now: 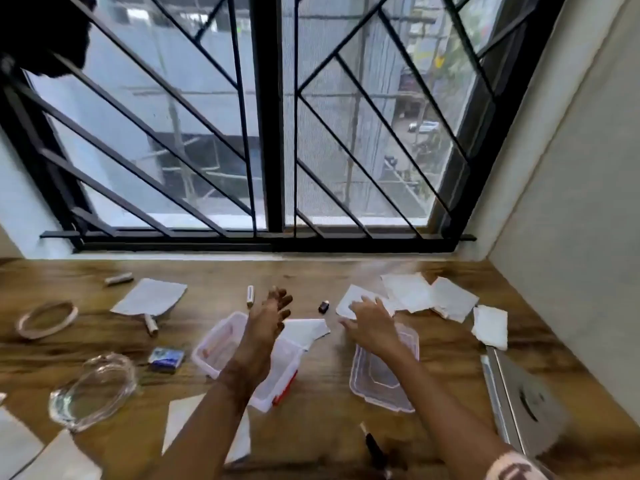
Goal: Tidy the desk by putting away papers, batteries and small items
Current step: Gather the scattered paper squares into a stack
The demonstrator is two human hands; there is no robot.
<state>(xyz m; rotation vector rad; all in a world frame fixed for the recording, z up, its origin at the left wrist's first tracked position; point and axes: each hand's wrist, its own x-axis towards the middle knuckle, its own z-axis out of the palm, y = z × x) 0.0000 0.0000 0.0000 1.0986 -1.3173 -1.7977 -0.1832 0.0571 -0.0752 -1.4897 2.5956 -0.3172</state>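
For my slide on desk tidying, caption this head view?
Right hand reaches for a torn paper while the left hand hovers above an open plastic box.

brown wood-grain worktop [329,431], white paper scraps [450,299], clear box [221,344] with a red latch [285,388], black window grille [270,133].

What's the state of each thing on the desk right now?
plastic box: open, lid off, paper piece leaning in it
lid: lying flat on the desk, right of the box
left hand: open, empty, above the box
right hand: fingers spread, pressing on a paper scrap
laptop: closed
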